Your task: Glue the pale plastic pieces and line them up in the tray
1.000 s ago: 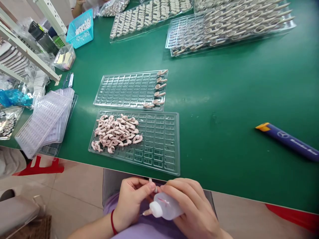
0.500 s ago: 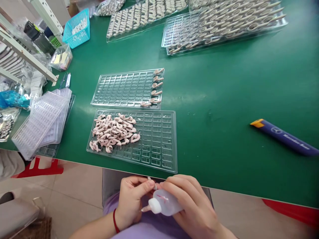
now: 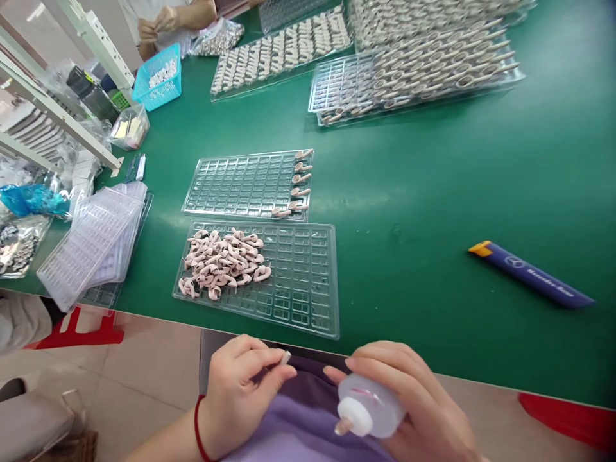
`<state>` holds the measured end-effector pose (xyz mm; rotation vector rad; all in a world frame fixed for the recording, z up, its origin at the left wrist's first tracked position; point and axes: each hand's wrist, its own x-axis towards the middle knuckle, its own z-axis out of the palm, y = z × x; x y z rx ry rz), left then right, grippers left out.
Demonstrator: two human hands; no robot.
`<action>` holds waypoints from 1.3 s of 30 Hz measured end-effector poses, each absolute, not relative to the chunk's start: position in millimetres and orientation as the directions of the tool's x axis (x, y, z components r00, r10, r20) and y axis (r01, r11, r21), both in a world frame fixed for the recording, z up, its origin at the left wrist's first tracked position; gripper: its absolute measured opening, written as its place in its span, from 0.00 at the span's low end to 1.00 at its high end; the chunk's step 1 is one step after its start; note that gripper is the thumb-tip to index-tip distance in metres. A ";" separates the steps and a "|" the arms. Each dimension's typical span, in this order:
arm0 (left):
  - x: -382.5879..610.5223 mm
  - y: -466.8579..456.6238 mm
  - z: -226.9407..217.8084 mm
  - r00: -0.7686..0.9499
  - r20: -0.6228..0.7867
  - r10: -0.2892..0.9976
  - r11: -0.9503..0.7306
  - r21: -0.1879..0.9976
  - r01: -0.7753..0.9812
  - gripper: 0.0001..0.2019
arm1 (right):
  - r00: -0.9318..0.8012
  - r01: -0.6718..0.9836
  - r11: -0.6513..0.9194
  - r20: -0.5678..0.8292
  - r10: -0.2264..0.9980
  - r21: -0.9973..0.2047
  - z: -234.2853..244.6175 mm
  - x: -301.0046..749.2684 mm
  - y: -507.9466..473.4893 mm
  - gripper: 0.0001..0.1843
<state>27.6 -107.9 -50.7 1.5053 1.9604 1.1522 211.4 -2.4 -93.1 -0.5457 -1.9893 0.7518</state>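
Observation:
Over my lap, my left hand pinches a small whitish piece between thumb and forefinger; most of it is hidden. To its right, my right hand is wrapped round a translucent squeeze bottle with a white cap, its tip pointing down and left. Just beyond the table edge lies a clear tray, with a heap of pinkish curved parts on its left half. Behind it, a second clear tray carries several small spoon-shaped parts along its right end.
Filled trays of beige parts stand at the back. A blue basket and stacked empty trays are on the left. On the right lies a dark blue tube-shaped object with a yellow end. Another person's hands show at the far left.
My hands have moved apart: the right one went right with the bottle, the left slightly left with its small piece. The view has shifted, bringing another person's hands into sight.

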 end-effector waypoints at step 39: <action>-87.2 138.8 -32.0 0.147 0.095 0.985 -0.173 0.400 0.900 0.07 | -0.181 0.462 0.373 0.326 0.928 -0.805 -96.8 215.1 47.9 0.23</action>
